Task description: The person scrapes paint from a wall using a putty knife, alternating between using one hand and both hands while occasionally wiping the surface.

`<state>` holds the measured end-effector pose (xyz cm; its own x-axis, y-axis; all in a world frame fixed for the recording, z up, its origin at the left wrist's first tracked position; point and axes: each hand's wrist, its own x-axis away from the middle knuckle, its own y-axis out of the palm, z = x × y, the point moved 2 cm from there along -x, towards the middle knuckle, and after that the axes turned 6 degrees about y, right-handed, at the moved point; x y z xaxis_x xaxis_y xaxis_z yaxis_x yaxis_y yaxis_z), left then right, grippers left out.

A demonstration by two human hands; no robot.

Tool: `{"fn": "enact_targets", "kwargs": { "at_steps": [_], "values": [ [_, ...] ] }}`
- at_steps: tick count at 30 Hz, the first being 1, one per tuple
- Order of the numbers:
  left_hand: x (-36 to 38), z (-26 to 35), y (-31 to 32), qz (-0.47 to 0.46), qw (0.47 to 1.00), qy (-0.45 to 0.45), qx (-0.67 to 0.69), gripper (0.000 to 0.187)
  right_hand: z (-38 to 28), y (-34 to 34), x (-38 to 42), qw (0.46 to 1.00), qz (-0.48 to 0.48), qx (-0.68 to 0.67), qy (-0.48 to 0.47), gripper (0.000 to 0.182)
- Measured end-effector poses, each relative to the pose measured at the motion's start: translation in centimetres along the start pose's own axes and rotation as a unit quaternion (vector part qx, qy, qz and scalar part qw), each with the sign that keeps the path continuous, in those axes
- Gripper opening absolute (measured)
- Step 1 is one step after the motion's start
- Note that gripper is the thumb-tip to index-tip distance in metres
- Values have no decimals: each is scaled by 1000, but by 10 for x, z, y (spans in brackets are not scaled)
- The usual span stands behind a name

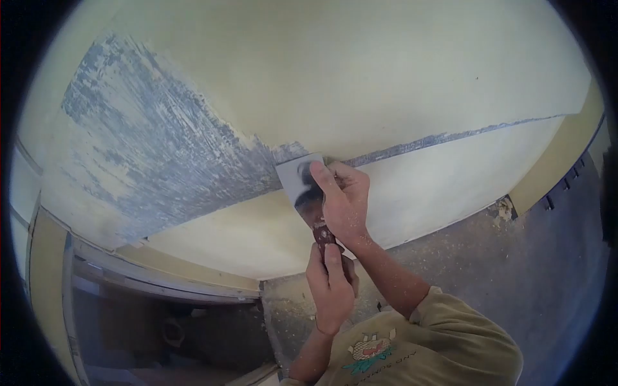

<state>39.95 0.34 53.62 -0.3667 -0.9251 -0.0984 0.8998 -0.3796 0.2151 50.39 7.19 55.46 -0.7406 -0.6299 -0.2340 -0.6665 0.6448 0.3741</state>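
Note:
A wide-bladed scraper [299, 180] with a shiny metal blade and a dark reddish handle is held in both hands, tilted up. Its blade edge meets the pale yellow wall [360, 71] at the border of a scraped blue-grey patch [174, 141]. My left hand [332, 289] is closed around the handle. Higher up, my right hand [346, 202] grips the blade's right side, its thumb pressed on the metal face and fingers behind, partly hidden. Dusty flecks cling to my right wrist.
A thin grey scraped strip [438, 138] runs rightward along the wall above a paler lower band [438, 186]. Flakes litter the grey floor [450, 264]. At lower left is a dark opening with a wooden frame [161, 289]. Dark hooks or pegs [549, 204] line the right side.

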Motion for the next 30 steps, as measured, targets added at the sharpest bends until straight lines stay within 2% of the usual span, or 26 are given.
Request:
{"fn": "enact_targets", "kwargs": {
  "at_steps": [1, 2, 5, 8, 11, 15, 17, 21, 23, 26, 30],
  "values": [
    [0, -9, -1, 3, 1000, 1, -11, 27, 0, -1, 0, 999, -6, -23, 41, 44],
    [-2, -13, -2, 3, 1000, 7, -27, 28, -1, 2, -2, 999, -11, -25, 37, 44],
    [-10, -2, -3, 3, 999, 24, -27, 28, -3, 4, -11, 999, -17, 6, -47, 45],
    [-5, -10, -3, 22, 999, 5, -36, 28, 8, -1, -6, 1000, -11, -6, -1, 43],
    [-2, -13, 1, 4, 1000, -3, -17, 28, 4, -1, -6, 999, 1, 12, -50, 46],
    [-1, -5, 1, 8, 1000, 15, -9, 29, -1, 0, -7, 999, -20, -22, -32, 47],
    [-2, -13, -4, -8, 1000, -6, -9, 30, 7, -1, -2, 1000, -17, -15, 13, 44],
    [-5, -4, 2, 4, 1000, -4, -12, 31, 0, 3, -11, 999, -11, -40, -10, 44],
    [-1, -14, -2, 2, 1000, -7, -8, 31, 6, -1, -4, 999, -7, 26, -34, 44],
    [-11, -4, 0, 2, 1000, 2, 1, 31, -16, 11, -15, 998, 0, 10, -59, 44],
    [-6, -18, -3, 1, 999, 23, -27, 36, 5, 1, -10, 998, 4, 47, -38, 47]
  ]
}}
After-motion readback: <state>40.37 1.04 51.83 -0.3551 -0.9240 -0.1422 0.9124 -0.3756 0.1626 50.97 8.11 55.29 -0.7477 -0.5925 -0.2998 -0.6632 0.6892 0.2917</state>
